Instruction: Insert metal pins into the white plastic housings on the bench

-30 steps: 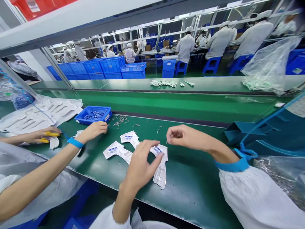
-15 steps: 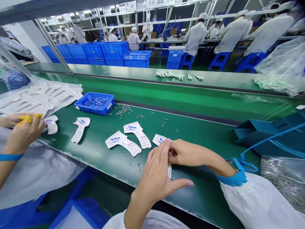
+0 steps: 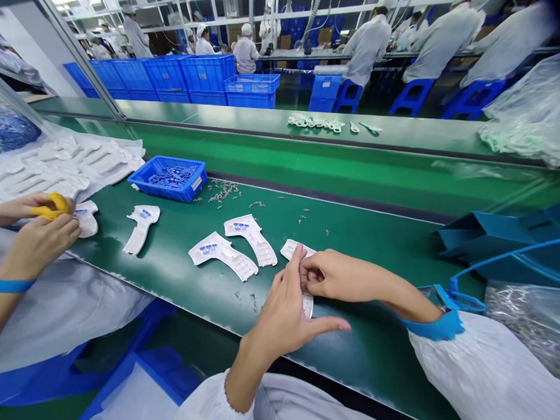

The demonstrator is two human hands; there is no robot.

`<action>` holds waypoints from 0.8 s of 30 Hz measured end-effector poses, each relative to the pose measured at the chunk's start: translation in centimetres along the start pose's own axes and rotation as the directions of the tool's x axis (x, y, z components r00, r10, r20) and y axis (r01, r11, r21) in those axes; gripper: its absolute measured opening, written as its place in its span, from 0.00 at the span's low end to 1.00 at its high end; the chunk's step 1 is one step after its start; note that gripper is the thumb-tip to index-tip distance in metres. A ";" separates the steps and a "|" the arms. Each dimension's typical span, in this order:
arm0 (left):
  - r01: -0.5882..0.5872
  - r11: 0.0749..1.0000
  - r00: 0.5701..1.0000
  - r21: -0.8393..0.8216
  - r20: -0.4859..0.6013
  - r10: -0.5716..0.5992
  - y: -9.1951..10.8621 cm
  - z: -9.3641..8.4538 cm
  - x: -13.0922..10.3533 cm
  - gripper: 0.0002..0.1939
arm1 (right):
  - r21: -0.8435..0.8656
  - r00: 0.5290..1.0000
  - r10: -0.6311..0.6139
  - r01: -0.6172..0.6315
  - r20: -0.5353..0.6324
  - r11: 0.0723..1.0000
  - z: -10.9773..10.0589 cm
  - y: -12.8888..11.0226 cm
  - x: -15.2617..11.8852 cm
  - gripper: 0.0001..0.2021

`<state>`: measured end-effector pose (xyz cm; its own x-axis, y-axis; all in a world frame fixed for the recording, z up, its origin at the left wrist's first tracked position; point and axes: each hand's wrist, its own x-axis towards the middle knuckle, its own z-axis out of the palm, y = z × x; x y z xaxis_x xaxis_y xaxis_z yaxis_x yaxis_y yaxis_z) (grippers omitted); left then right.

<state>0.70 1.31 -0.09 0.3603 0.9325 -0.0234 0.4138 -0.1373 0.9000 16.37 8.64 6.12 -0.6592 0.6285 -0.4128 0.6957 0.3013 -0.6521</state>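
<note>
On the green table, a white curved plastic shell [image 3: 308, 305] lies partly hidden under both hands. My left hand [image 3: 283, 305] rests along its near side, thumb stretched out to the right and fingers extended. From the right, my right hand [image 3: 330, 275] reaches over the shell with fingers bent and pressed together; whatever they hold is hidden. Left of my hands lie two similar shells, one [image 3: 224, 255] nearer and one [image 3: 251, 235] just behind, each with small blue parts. Small metal pieces [image 3: 223, 190] are scattered behind them.
A blue tray [image 3: 168, 177] of small blue parts stands at the back left, near another white shell [image 3: 141, 229]. A co-worker's hands [image 3: 39, 237] hold a yellow item at far left. At right are a teal bin [image 3: 515, 244] and a clear bag [image 3: 536, 323] of metal parts.
The view has shifted slightly, moving the table and background upward in the picture. My right hand's fingers have moved a little leftward over the shell, and more of its lower end shows.
</note>
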 end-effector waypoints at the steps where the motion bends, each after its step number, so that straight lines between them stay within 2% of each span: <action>1: 0.005 1.000 1.000 -0.002 0.002 -0.005 0.0 0.0 0.0 0.67 | 0.002 1.000 -0.005 0.005 -0.002 1.000 0.0 0.0 0.0 0.04; 7: -0.011 0.999 1.000 0.044 0.005 0.011 0.2 0.1 0.0 0.65 | 0.084 0.999 -0.007 0.002 0.049 0.996 -0.1 0.1 -0.1 0.02; 15: -0.070 0.992 0.997 0.108 -0.019 0.072 0.3 0.3 0.2 0.63 | -0.020 0.997 0.071 -0.072 -0.021 0.997 0.5 0.0 -0.4 0.02; 20: -0.104 0.988 0.994 0.117 -0.028 0.108 0.3 0.3 0.3 0.63 | -0.152 0.983 0.172 -0.181 -0.070 0.972 0.8 -0.6 -0.4 0.05; 24: -0.096 0.988 0.995 0.121 -0.021 0.099 0.2 0.3 0.2 0.62 | -0.166 0.972 0.221 -0.232 -0.085 0.958 0.9 -0.7 -0.2 0.06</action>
<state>1.08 1.36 -0.01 0.3822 0.9211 0.0745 0.4757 -0.2652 0.8387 15.71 7.64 6.07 -0.4629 0.7378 -0.4912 0.8671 0.2620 -0.4236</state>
